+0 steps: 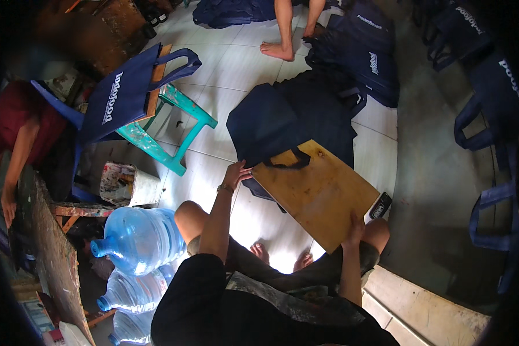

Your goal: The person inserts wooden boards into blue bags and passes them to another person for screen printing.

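Observation:
A flat yellow-brown wooden board [323,193] is tilted over my lap, its far end on a dark navy cloth bag [271,115]. A dark bag handle [294,161] loops over the board's far edge. My right hand [355,232] grips the board's near right edge, fingers partly hidden. By the board's left corner, my left hand [236,175] pinches the edge of the navy bag; its fingertips are close to the board. More navy cloth bags lie heaped beyond, overlapping on the tiled floor.
At left, a navy bag [118,95] lies over a board on a teal stool [179,147]. A stained white bucket [130,184] and large blue water bottles [138,239] stand near my left side. Another person's arm [20,155] and bare feet [278,51] are nearby. Navy bags [493,106] line the right.

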`<state>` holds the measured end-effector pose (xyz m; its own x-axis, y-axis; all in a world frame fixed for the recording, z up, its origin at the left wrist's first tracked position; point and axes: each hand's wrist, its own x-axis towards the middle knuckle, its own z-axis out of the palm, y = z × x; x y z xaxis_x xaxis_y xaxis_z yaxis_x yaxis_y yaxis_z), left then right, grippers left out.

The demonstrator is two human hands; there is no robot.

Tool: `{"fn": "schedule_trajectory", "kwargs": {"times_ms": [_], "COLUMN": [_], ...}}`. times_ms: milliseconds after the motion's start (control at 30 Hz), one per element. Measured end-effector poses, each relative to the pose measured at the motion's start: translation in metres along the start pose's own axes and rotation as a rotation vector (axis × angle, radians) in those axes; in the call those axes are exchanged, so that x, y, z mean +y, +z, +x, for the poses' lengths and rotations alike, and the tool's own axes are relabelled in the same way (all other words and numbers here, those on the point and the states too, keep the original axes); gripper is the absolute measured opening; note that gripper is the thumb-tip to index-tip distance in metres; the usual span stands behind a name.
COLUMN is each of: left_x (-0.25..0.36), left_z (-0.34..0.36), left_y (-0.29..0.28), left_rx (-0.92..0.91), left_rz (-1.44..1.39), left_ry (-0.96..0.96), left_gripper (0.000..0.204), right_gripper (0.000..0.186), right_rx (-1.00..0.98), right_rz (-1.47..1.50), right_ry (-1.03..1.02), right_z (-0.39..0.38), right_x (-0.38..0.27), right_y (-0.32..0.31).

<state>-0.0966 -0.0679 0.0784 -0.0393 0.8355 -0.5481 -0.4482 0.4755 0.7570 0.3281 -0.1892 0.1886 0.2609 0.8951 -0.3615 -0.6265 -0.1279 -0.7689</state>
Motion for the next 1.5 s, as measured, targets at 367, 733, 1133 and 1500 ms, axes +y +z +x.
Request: {"fn": "schedule_trajectory", "kwargs": {"times_ms": [367,733,1133,1500], "left_x": [-0.019,-0.013,-0.039,-0.041], "left_z": [-0.009,-0.09,-0.303,-0.346], "left_y": [0.038,0.02,0.007,0.042], "left_rx": [0.053,0.06,0.233,0.323], "left_rz": [-0.171,0.155,0.575,0.69], "left_ry": [0.056,0.402,0.028,1.028], "left_gripper": [0.03,0.038,0.028,0.027], "right_gripper": [0.035,0.044,0.031,0.026], "right_rx": [-0.075,-0.368,-0.452,-0.442], "right_rz": [-0.125,-0.915,-1.053,-1.141], "right_ry": [-0.034,0.221,0.353,0.168], "right_z": [-0.022,0.129,-0.081,-0.109], "right_x": [0.076,-0.026,-0.048,-0.041], "right_y": [0.022,0.126,0.005,-0.01]}}
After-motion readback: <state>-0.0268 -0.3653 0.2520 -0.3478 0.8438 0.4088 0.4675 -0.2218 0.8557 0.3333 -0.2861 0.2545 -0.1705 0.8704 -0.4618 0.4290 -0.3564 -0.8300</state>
